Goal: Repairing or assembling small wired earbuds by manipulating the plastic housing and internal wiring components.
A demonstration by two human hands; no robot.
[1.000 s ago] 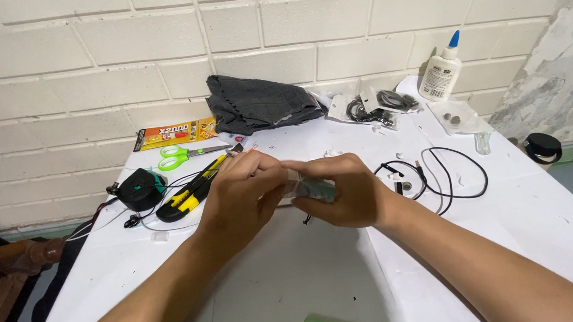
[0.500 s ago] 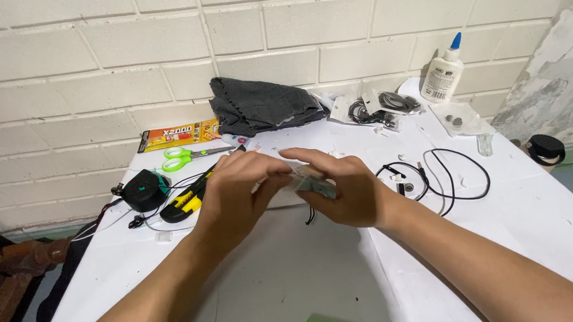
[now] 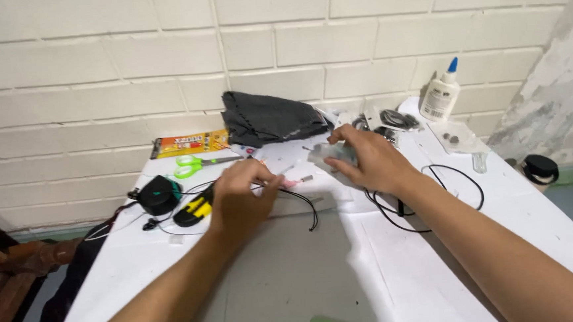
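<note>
The left hand (image 3: 239,196) hung low over the middle of the white table (image 3: 439,264), its fingers pinched narrow on a thin black wire (image 3: 300,203) that curled off to the right and down to a loose end just short of the grey mat (image 3: 287,280). The right hand (image 3: 366,159) was further back, its fingers closed around a small clear plastic packet (image 3: 329,155) raised just above the tabletop. Between the two hands lay a short stretch of bare white surface. To the left, green scissors (image 3: 190,165), a black and yellow tool (image 3: 193,210) and a round black reel (image 3: 158,194) crowded the table's left edge. Behind, a folded dark cloth (image 3: 267,119) sat against the brick wall (image 3: 95,73), with a white glue bottle (image 3: 440,96) near the back right corner. A looped black cable (image 3: 434,198) lay under the right forearm; the near right side was open.
</note>
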